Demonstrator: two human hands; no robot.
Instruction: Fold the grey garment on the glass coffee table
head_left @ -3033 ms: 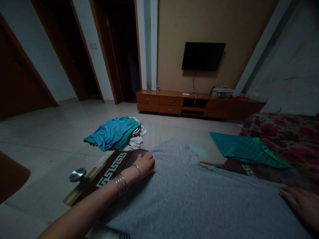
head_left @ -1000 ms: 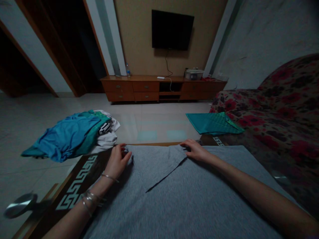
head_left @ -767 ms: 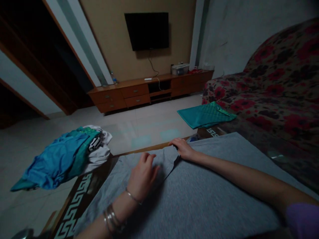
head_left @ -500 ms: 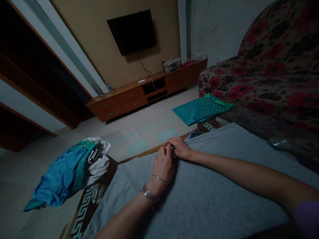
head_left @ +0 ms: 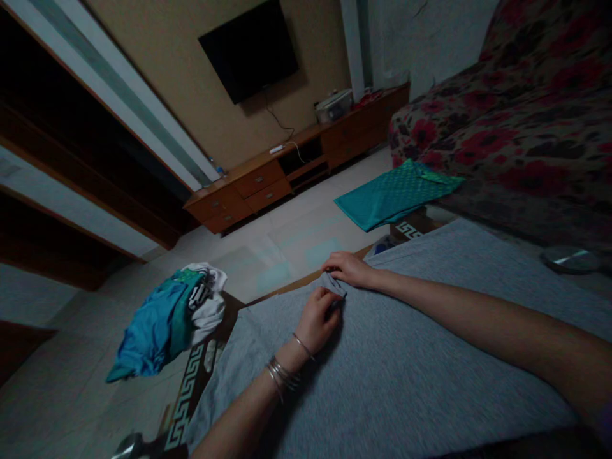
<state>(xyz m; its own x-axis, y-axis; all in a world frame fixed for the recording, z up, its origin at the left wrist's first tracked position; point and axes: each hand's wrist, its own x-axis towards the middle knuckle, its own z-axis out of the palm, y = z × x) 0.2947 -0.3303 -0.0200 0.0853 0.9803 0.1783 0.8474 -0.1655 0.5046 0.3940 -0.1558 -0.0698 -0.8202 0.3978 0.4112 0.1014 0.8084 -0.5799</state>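
Grey shirt (head_left: 406, 363) lies spread over the bench (head_left: 189, 389), under both forearms, with its far edge just short of the bench's wooden rim (head_left: 287, 287) ahead of the hands. At that edge, right between the hands, the knit is bunched into a small tuck (head_left: 333, 284), the only raised bit of fabric; the rest of the shirt lies flat. Left hand (head_left: 318, 312), with thin bangles (head_left: 282, 376) at the wrist, is curled with its fingertips closed against the underside of the tuck. Right hand (head_left: 349, 268) comes in from the right, its fingers bent over the top of the same spot. Both hands seem to be pinching that one gathered bit of cloth, and neither is open, though exactly how the fingers grip is partly hidden.

Left of the hands, a bundle of blue and white clothes (head_left: 160, 325) sits by the bench's far corner. Ahead and to the right lies a folded teal quilted cloth (head_left: 396, 194), with a floral sofa (head_left: 535, 153) beyond the right forearm. Farther ahead stands a low wooden cabinet (head_left: 268, 178), under a wall-mounted television (head_left: 248, 51)
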